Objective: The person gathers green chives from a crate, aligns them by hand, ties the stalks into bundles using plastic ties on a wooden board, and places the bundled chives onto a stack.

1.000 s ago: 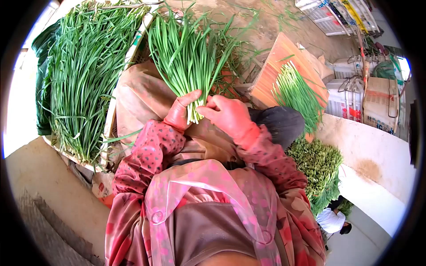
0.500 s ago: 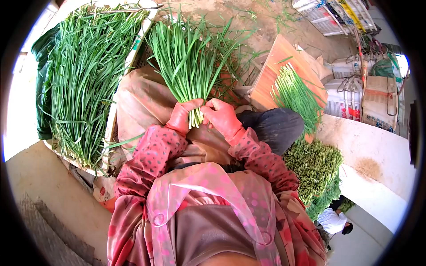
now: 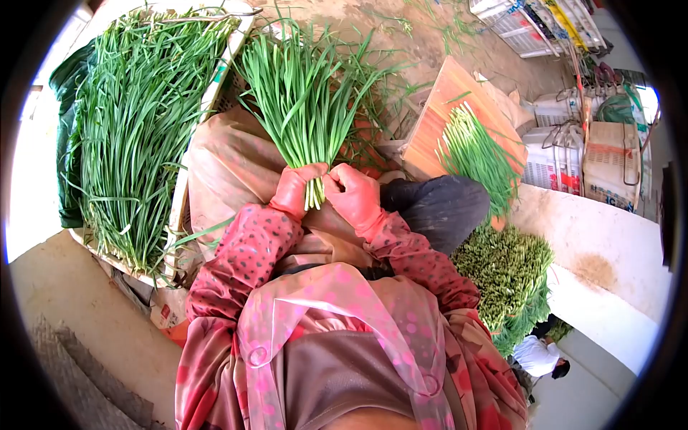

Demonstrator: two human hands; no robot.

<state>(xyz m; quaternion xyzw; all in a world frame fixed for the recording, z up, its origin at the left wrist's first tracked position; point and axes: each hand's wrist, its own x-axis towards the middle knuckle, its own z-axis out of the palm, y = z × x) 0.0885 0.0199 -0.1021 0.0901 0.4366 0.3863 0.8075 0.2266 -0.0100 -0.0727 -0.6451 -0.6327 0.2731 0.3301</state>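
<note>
A bunch of garlic chives [image 3: 301,107] stands fanned out over my lap, leaves pointing away and pale cut ends toward me. My left hand [image 3: 291,190], in a reddish rubber glove, is wrapped round the stems just above those ends. My right hand [image 3: 354,197], gloved alike, presses against the right side of the stems, thumb and fingers pinched together next to my left thumb. What is in that pinch, if anything, is hidden. Beside my right knee, more trimmed chives [image 3: 476,158] lie on a wooden board [image 3: 446,93].
A large crate [image 3: 188,154] heaped with loose chives [image 3: 136,136] stands at my left. Stacked bundles of chives [image 3: 502,272] sit by my right elbow near a white ledge [image 3: 609,236]. Packed baskets [image 3: 555,154] are at the right, and another person [image 3: 537,357] is at lower right.
My right hand has shifted slightly left and turned, closer against the stems. My left hand keeps its hold on the bunch.
</note>
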